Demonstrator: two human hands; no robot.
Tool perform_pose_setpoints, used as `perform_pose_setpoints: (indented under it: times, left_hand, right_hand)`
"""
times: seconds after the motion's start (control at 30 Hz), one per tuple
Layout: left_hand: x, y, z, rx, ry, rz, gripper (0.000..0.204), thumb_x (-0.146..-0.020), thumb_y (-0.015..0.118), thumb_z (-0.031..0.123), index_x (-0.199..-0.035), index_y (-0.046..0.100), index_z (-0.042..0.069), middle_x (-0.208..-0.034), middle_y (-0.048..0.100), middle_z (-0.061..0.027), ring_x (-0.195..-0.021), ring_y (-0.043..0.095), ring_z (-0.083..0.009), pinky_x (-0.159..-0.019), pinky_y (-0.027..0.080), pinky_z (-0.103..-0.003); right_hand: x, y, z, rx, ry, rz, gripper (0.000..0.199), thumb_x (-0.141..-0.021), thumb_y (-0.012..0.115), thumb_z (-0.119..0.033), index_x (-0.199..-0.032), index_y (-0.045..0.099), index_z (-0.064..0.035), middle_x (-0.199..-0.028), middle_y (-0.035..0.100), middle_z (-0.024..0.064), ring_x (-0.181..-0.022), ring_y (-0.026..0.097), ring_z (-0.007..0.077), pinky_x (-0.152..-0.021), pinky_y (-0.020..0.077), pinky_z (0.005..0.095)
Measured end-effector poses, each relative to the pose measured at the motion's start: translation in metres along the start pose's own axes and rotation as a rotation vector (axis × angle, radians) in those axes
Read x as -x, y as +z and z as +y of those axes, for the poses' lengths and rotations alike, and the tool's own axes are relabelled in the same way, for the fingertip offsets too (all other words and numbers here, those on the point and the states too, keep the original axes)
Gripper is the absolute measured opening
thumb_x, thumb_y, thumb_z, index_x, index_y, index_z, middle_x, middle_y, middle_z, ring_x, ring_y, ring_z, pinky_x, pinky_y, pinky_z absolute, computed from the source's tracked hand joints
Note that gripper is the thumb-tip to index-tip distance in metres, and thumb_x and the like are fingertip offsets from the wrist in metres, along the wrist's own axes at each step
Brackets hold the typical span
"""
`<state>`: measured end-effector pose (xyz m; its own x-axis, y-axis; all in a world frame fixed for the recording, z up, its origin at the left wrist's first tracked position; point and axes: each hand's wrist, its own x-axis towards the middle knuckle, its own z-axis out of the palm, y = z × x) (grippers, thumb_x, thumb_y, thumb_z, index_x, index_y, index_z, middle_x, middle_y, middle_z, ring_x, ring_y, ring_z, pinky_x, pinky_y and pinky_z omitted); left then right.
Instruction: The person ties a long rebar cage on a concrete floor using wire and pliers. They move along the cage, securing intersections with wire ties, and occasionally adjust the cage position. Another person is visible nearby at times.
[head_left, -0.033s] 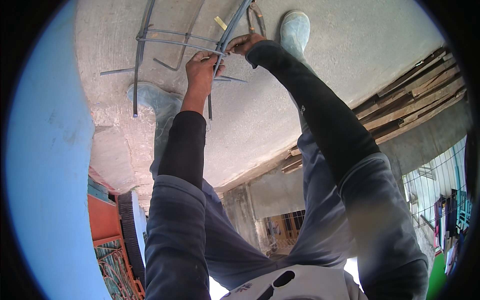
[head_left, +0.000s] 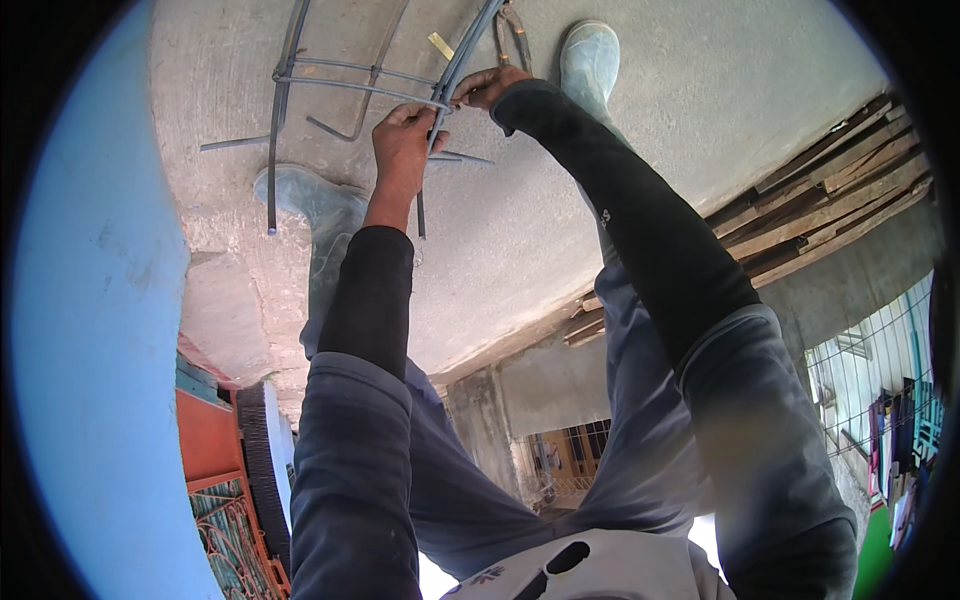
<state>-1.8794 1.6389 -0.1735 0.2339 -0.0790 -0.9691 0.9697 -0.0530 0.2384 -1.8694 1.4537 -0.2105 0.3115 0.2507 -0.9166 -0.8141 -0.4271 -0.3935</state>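
A cage of grey steel rebar [head_left: 463,62] stands over the concrete at the top of the view, with thinner cross bars [head_left: 350,84] meeting its long bars. My left hand [head_left: 400,152] is closed round the bars of its right side, thumb and fingers on either side. From the right, my right hand [head_left: 492,87] meets the same crossing with its fingers pinched together. Whatever sits between those fingertips is too small to make out. Just beyond the right hand, pincers [head_left: 514,38] with dark handles and orange marks lie on the ground.
My rubber boots [head_left: 590,62] stand on either side of the work. Stacked timber planks [head_left: 830,190] run along the right. A blue wall [head_left: 90,300] rises at the left. Loose bar ends [head_left: 272,205] jut toward my left boot, and a small yellowish strip [head_left: 441,46] lies near the cage.
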Motion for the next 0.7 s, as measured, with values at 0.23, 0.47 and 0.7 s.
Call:
perform_pose_setpoints:
  times: [0.23, 0.47, 0.7]
  left_hand:
    - [0.011, 0.001, 0.001, -0.619, 0.489, 0.004, 0.028, -0.090, 0.063, 0.025, -0.091, 0.065, -0.003, -0.088, 0.068, -0.0162, -0.067, 0.064, -0.0245, -0.063, 0.052, -0.033]
    - [0.012, 0.012, 0.000, -1.137, 0.632, 0.174, 0.029, -0.091, 0.060, 0.026, -0.088, 0.064, -0.002, -0.083, 0.067, -0.0238, -0.074, 0.067, -0.0412, -0.064, 0.053, -0.044]
    - [0.024, 0.014, 0.019, -1.350, 0.565, 0.233, 0.029, -0.092, 0.052, 0.025, -0.086, 0.064, -0.001, -0.084, 0.068, -0.0230, -0.076, 0.068, -0.0394, -0.069, 0.053, -0.047]
  right_hand:
    - [-0.010, 0.005, 0.009, -0.099, -0.035, 0.026, 0.022, -0.079, 0.063, -0.011, -0.097, 0.075, -0.0090, -0.091, 0.071, 0.0049, -0.073, 0.063, 0.0131, -0.062, 0.0527, 0.0266]
    - [-0.003, -0.003, -0.010, -0.022, -0.015, -0.026, 0.023, -0.081, 0.062, -0.009, -0.101, 0.074, -0.0071, -0.095, 0.072, 0.0048, -0.086, 0.065, 0.0127, -0.085, 0.0500, 0.0235]
    - [-0.007, 0.007, -0.018, 0.074, -0.044, 0.016, 0.028, -0.080, 0.060, -0.010, -0.105, 0.073, -0.0090, -0.086, 0.072, 0.0074, -0.064, 0.065, 0.0146, -0.055, 0.0546, 0.0300]
